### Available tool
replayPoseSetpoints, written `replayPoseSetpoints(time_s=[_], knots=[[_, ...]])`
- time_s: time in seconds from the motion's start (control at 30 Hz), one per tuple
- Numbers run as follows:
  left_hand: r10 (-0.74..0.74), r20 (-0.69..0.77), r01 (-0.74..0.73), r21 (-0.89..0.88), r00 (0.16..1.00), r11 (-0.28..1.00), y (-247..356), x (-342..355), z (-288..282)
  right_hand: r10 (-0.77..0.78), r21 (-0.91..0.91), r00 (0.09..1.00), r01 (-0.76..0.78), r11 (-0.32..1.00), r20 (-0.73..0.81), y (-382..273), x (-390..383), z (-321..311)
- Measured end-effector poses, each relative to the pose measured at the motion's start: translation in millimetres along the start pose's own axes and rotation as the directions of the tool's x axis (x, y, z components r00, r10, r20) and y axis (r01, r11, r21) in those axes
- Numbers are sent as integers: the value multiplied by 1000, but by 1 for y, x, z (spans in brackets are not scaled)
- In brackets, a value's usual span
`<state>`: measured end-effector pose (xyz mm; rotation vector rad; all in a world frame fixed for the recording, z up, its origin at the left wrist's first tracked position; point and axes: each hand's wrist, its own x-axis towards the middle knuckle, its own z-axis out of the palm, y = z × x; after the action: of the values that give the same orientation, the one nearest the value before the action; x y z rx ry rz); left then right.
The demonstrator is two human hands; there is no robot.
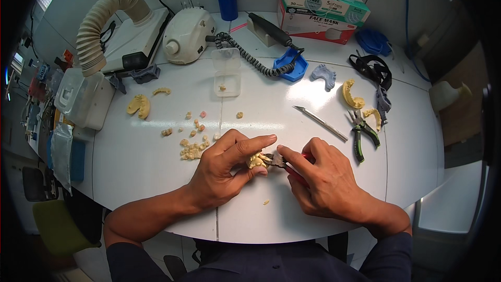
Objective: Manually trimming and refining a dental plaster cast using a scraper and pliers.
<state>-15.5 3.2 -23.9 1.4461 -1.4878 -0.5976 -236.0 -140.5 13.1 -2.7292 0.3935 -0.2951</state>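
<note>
A: Grips?
B: Over the glossy white table, left hand and right hand both clamped: right around red-handled metal pliers, left pinching a small yellow plaster-like dental cast at their tips.
A: Step?
B: Apparently nipping; next calls for firm bracing, controlled squeeze.

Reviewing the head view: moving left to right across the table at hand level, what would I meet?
Tooth-like pieces → left hand → yellow piece → red-handled pliers → right hand → green-handled pliers
</note>
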Motion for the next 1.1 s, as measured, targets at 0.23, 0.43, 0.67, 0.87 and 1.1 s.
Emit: replayPoseSetpoints(time_s=[0.23, 0.43, 0.67, 0.87, 1.1], knots=[[27, 8, -27, 28, 1000, 999, -3, 0, 0, -7, 20, 1000, 7, 1000, 2, 2, -1, 2], [105, -29, -104, 53, 994, 993, -9, 1, 3, -12, 12, 1000, 12, 1000, -3, 3, -1, 4], [79, -21, -78, 37, 997, 996, -9, -1, 3, 4, 45, 1000, -5, 999, 28, 4, -2, 8], [-14, -8, 14, -34, 1000, 999, -2, 0, 0, 22, 58, 999, -24, 998, 43, 4, 0, 8], [-24, -5, 24, -41, 1000, 999, -4, -1, 1, 27, 67, 998, -31, 997, 56, 3, 0, 7]])
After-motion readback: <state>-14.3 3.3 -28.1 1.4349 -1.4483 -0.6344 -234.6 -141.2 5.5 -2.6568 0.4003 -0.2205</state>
